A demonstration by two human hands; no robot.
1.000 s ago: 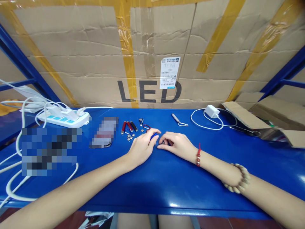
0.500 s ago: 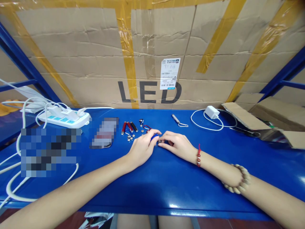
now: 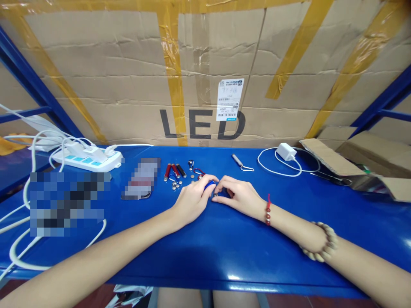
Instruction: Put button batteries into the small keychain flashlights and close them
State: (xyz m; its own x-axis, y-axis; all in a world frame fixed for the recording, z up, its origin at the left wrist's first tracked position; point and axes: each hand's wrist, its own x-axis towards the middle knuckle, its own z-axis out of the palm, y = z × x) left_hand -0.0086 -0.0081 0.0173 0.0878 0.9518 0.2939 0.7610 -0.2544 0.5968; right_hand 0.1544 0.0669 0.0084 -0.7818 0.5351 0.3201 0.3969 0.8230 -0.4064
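My left hand [image 3: 193, 197] is closed around a small blue metal tube [image 3: 209, 184], most of it hidden by the fingers. Close beside it, my right hand [image 3: 236, 193] pinches a small silvery metal piece [image 3: 215, 195] between thumb and fingertips; its exact kind is too small to tell. Beyond the left hand lie red tubes [image 3: 168, 172], a black tube [image 3: 181, 171], and several button cells [image 3: 175, 186]. Small dark-and-silver parts [image 3: 191, 164] and a red clip [image 3: 198, 172] sit near them. A grey mini flashlight [image 3: 236, 160] with a silver carabiner [image 3: 247, 168] rests farther back.
On the blue table [image 3: 199, 256], a phone [image 3: 141, 179] lies left of the parts. A white power strip [image 3: 88, 159] and loose cables occupy the left side. At right are a white charger [image 3: 286, 151], scissors [image 3: 332, 177] and an open carton [image 3: 334, 158]. A large cardboard box [image 3: 128, 77] stands behind.
My right fingertips have drawn slightly down from the blue tube's end, and the metal piece has moved a little lower with them. The left hand stays nearly in place.
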